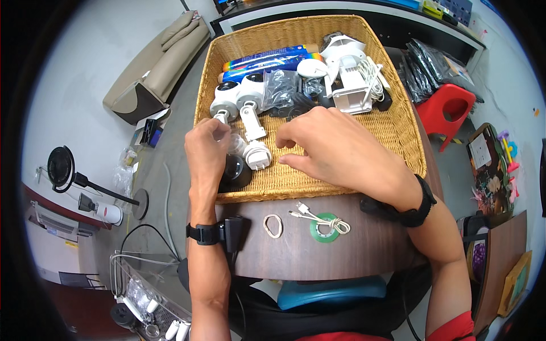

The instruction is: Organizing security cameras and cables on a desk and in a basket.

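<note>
A wicker basket [418, 142] stands in front of me, and both hands reach inside it. At its left side my left hand [207, 149] is closed with fingers curled, just below a white round-headed camera [225, 101]; whatever the fingers hold is hidden. Beside that camera lies a second white camera [251, 90]. Right of the left hand sits a white plug adapter [257, 156] with coiled cable, and a black cylindrical object [236, 170] is partly covered by the wrist. Over the basket's middle, my right hand [344, 142] hovers palm down, thumb and index finger apart, holding nothing.
Blue rolls [264, 63], a clear bag with black contents [280, 90] and a white device [352, 94] with a cable fill the basket's far part. A knotted white cable [330, 223], green ring [324, 236] and pale loop [273, 226] lie on the table [267, 258].
</note>
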Motion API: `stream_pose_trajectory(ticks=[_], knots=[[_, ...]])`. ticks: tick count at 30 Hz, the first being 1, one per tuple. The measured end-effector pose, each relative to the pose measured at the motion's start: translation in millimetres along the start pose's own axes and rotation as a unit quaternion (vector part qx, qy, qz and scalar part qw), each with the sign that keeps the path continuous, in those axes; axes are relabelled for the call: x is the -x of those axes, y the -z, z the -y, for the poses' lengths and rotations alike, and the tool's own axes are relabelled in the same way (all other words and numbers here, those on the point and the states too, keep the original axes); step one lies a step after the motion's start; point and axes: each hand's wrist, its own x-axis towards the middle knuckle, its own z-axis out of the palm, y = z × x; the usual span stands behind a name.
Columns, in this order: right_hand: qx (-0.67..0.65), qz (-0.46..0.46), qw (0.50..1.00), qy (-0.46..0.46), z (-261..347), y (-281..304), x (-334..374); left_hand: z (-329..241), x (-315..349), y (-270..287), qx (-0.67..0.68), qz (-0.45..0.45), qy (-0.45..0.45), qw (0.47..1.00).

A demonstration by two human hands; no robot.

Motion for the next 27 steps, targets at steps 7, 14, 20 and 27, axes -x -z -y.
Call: stream_pose_trajectory(ticks=[7,14,20,27], knots=[[0.0,0.003,1.0,0.019,-0.8,-10.2,2.3,-6.0,-1.3,-5.5,-0.11,-0.022,0.023,0.993],[0.001,-0.006,1.0,0.027,-5.5,-14.9,9.2,-18.2,-12.1,0.2,-0.106,-0.018,0.023,0.994],[0.009,-0.027,0.999,0.029,2.4,-5.0,9.6,-0.5,-32.3,-7.2,-0.133,0.03,-0.031,0.99],[0.015,-0.059,0.998,0.027,2.7,-2.1,18.4,9.8,-27.3,5.2,-0.008,0.149,-0.001,0.989]])
